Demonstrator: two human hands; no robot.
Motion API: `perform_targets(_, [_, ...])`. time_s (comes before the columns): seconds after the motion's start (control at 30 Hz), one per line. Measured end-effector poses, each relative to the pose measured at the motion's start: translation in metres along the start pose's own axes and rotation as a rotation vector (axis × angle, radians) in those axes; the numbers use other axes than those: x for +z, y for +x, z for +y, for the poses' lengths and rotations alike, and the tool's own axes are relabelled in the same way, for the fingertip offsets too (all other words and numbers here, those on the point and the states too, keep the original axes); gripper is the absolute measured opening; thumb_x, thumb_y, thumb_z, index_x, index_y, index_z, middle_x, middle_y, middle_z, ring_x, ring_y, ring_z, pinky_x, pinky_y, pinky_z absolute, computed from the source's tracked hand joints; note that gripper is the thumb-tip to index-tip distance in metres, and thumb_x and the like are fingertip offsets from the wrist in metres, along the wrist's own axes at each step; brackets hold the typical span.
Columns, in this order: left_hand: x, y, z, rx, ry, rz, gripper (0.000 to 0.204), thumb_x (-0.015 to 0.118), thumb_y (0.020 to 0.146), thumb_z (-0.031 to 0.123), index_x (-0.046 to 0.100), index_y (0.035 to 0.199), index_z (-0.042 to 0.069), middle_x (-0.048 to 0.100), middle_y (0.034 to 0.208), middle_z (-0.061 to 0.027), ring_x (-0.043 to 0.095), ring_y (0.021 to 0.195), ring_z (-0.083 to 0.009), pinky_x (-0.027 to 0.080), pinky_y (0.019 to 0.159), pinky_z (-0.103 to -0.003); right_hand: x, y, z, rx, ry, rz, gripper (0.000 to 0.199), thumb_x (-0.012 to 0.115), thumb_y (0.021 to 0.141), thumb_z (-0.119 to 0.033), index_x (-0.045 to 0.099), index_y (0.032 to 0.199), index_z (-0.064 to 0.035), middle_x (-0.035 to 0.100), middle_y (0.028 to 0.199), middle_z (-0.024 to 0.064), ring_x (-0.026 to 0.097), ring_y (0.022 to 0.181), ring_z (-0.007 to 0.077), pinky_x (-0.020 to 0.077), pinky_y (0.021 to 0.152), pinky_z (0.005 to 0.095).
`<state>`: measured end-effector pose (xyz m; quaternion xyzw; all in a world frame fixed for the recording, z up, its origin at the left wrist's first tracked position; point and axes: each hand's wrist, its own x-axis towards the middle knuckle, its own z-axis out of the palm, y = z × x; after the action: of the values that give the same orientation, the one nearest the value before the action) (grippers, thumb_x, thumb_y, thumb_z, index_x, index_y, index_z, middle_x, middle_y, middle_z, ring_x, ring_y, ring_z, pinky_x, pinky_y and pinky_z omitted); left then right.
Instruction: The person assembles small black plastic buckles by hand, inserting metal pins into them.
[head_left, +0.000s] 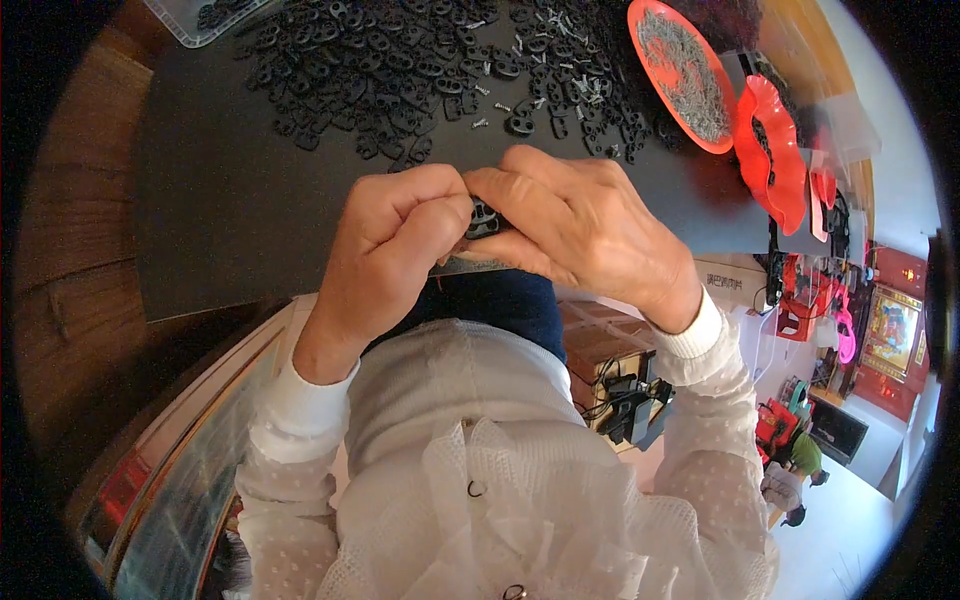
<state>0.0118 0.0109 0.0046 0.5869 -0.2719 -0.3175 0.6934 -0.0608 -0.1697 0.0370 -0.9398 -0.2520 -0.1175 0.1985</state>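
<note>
— At the near edge of the black mat (250,230), what are the two hands doing?

— Both are closed around one small black plastic part (482,221). The left hand (395,245) is curled into a loose fist, thumb and fingertips pinching the part from the left. The right hand (585,225) grips it from the other side, fingers folded over the top. The two hands touch each other at the part.

— Can you see the whole part?

— No. Only a small dark sliver shows between the thumbs; its shape and whether a screw sits in it cannot be made out.

— What lies beyond the hands?

— A heap of black plastic pieces (400,60) spreads across the far side of the mat, too many and too overlapped to count. Small silvery screws (545,40) are scattered among them, also uncountable.

— Any containers?

— Three can be told. One round red dish (680,70) holds a mass of thin metal bits. One wavy-edged red tray (775,155) stands just beside it, its contents hard to see. One clear plastic bin (195,20) is cut off by the upper edge of the view.

— And the right-hand rim?

— More red and pink things stand there, bent by the lens and too small to name.
</note>
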Motion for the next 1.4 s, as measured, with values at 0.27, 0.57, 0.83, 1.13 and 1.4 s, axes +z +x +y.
perform_targets(0.27, [0.003, -0.001, -0.001, -0.038, 0.025, -0.01, 0.022, 0.046, 0.086, 0.009, 0.047, 0.066, 0.0, 0.042, 0.056, 0.0004, 0.038, 0.053, -0.0055, 0.031, 0.048, -0.026, 0.004, -0.002, 0.0, 0.064, 0.061, 0.054, 0.034, 0.073, 0.075, -0.03, 0.054, 0.083, -0.0027, 0.05, 0.074, 0.009, 0.056, 0.061, 0.0269, 0.0466, 0.05, 0.0364])
perform_targets(0.57, [0.003, -0.002, -0.004, 0.044, 0.121, 0.024, 0.023, 0.048, 0.087, 0.012, 0.047, 0.068, 0.0, 0.039, 0.055, -0.001, 0.035, 0.051, -0.007, 0.029, 0.046, -0.029, 0.017, -0.009, -0.016, 0.658, 0.977, 0.067, 0.029, 0.069, 0.086, -0.018, 0.05, 0.072, -0.0016, 0.042, 0.06, -0.0004, 0.038, 0.057, 0.0079, 0.0311, 0.047, 0.0287])
perform_targets(0.83, [0.002, -0.001, -0.001, 0.058, 0.134, -0.047, 0.024, 0.049, 0.087, 0.012, 0.044, 0.068, -0.001, 0.037, 0.055, -0.0017, 0.035, 0.051, -0.008, 0.029, 0.046, -0.029, 0.002, -0.008, -0.004, 0.659, 0.999, -0.243, 0.014, 0.066, 0.089, -0.011, 0.057, 0.086, -0.0004, 0.049, 0.074, -0.007, 0.039, 0.069, 0.0009, 0.0331, 0.057, 0.0183])
perform_targets(1.13, [0.0, 0.0, 0.003, -0.007, 0.122, -0.101, 0.021, 0.047, 0.085, 0.012, 0.045, 0.068, -0.002, 0.041, 0.059, -0.0021, 0.037, 0.055, -0.0075, 0.03, 0.049, -0.028, -0.007, -0.004, -0.006, 0.361, 0.558, -0.203, 0.017, 0.069, 0.084, -0.01, 0.056, 0.089, -0.0003, 0.05, 0.068, 0.0022, 0.045, 0.061, 0.0094, 0.0365, 0.053, 0.0252])
perform_targets(1.4, [0.003, 0.0, 0.003, -0.035, 0.101, -0.081, 0.02, 0.044, 0.083, 0.01, 0.045, 0.066, -0.001, 0.042, 0.058, -0.0007, 0.037, 0.055, -0.007, 0.031, 0.049, -0.027, -0.01, -0.004, -0.006, 0.083, 0.202, -0.055, 0.035, 0.074, 0.074, -0.016, 0.056, 0.1, 0.0001, 0.052, 0.08, 0.0112, 0.055, 0.062, 0.0314, 0.0462, 0.054, 0.0382])
